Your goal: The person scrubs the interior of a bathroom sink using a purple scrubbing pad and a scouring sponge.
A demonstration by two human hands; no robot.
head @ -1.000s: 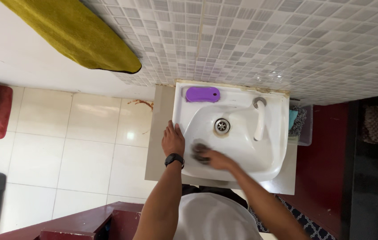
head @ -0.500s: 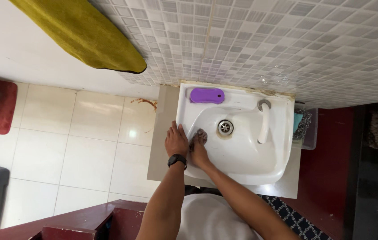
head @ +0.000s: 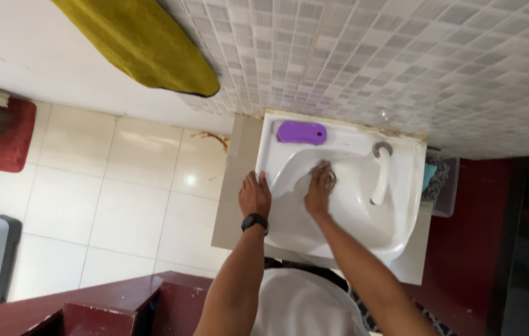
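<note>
A white wash basin (head: 364,233) is fixed to a mosaic-tiled wall. My left hand (head: 255,195) lies flat on the basin's left rim, a black watch on its wrist. My right hand (head: 319,186) is down in the bowl, pressed over the drain area, fingers closed on a dark scrubbing pad that is mostly hidden under it. A white tap spout (head: 380,174) reaches over the bowl from the right rear. A purple oval brush (head: 301,132) lies on the back ledge.
A grey counter slab (head: 230,205) carries the basin. A small tub with a scourer and teal cloth (head: 438,180) sits to the right. An olive towel (head: 146,43) hangs at top left. White floor tiles, a red mat (head: 0,134) and a dark red step (head: 90,311) lie to the left.
My right hand moved with the pad from the bowl's near-left side up and across onto the drain. My left hand stayed on the rim. The view shifted slightly.
</note>
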